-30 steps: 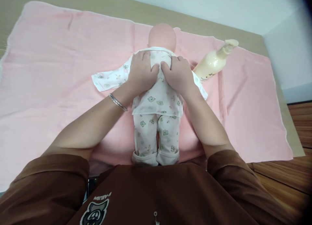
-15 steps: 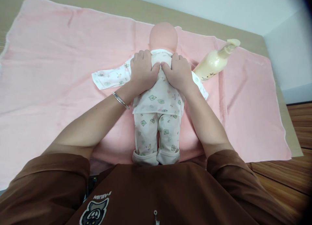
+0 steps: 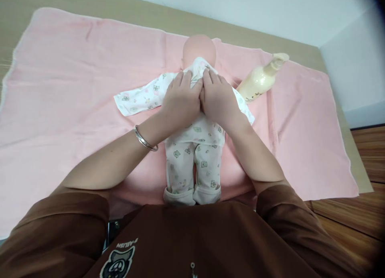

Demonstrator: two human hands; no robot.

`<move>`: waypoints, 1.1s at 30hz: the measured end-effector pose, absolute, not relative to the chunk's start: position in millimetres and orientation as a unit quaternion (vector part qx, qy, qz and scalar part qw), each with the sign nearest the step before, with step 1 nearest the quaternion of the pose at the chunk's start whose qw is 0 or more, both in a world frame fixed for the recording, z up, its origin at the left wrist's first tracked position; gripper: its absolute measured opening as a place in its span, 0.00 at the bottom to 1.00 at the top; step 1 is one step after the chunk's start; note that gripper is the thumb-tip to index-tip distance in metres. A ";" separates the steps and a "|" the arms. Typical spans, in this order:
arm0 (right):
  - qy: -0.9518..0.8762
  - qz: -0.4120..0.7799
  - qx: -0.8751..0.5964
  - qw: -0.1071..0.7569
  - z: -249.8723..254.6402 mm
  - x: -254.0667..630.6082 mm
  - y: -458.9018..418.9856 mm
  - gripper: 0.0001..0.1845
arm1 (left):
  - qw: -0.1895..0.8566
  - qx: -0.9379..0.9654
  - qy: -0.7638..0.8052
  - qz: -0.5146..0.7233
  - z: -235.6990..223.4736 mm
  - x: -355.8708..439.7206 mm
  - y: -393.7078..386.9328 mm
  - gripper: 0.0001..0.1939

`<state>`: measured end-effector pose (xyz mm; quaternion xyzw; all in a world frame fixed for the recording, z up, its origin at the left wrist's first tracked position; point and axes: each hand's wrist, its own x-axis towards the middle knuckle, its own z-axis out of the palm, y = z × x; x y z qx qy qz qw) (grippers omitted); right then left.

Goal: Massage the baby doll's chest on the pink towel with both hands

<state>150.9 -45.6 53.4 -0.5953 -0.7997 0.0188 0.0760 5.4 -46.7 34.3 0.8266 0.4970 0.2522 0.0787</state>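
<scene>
A baby doll [image 3: 199, 49] lies on its front, its bare head pointing away from me. It wears a white printed top [image 3: 140, 97] and matching trousers [image 3: 180, 165] with turned-up cuffs. My left hand [image 3: 183, 101] rests on the left side of the doll's upper back, fingers stretched towards the neck. Beside it, my right hand [image 3: 219, 99] lies on the right side in the same way. The thumbs are close together over the middle of the back. Cloth bunches at the collar above my fingertips. A silver bangle [image 3: 144, 139] circles my left wrist.
Under the doll a pink blanket [image 3: 75, 81] covers most of the light wooden table [image 3: 294, 39]. A cream pump bottle [image 3: 258, 81] lies tilted to the right of the doll. White walls stand behind, and wooden flooring [image 3: 367, 157] shows at the right.
Both hands have slid inward from the doll's shoulders to the middle of its upper back. The top's collar has ridden up and creased over the back of the neck.
</scene>
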 end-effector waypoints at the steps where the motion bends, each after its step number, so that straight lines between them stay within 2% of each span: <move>1: -0.807 0.015 -0.585 0.079 54.7 148.7 -51.9 0.32 | 0.077 0.828 0.501 0.241 37.4 5.0 -44.9 0.20; 4: -0.814 0.014 -0.573 0.094 55.6 144.4 -63.8 0.33 | 0.078 0.835 0.503 0.207 39.1 0.9 -32.3 0.16; 8: -0.811 0.033 -0.574 0.107 56.2 148.5 -57.0 0.33 | 0.030 0.856 0.469 0.213 30.0 -7.0 -26.0 0.14; 14: -0.808 0.089 -0.575 0.090 57.7 165.9 -28.3 0.35 | 0.026 0.865 0.460 0.197 33.6 -12.2 -41.0 0.23; 18: -0.798 0.087 -0.591 0.081 53.8 164.6 -29.0 0.36 | 0.035 0.858 0.473 0.195 32.8 -12.8 -31.8 0.22; 22: -0.787 0.042 -0.611 0.079 50.6 148.5 -51.5 0.34 | 0.090 0.840 0.476 0.245 22.7 -13.9 -13.2 0.21; 26: -0.808 0.040 -0.579 0.101 52.7 139.7 -69.3 0.32 | 0.135 0.824 0.473 0.281 16.1 -13.6 -5.8 0.25; 33: -0.807 0.091 -0.574 0.110 57.9 161.6 -43.8 0.29 | 0.074 0.837 0.469 0.272 17.2 -6.6 -26.3 0.29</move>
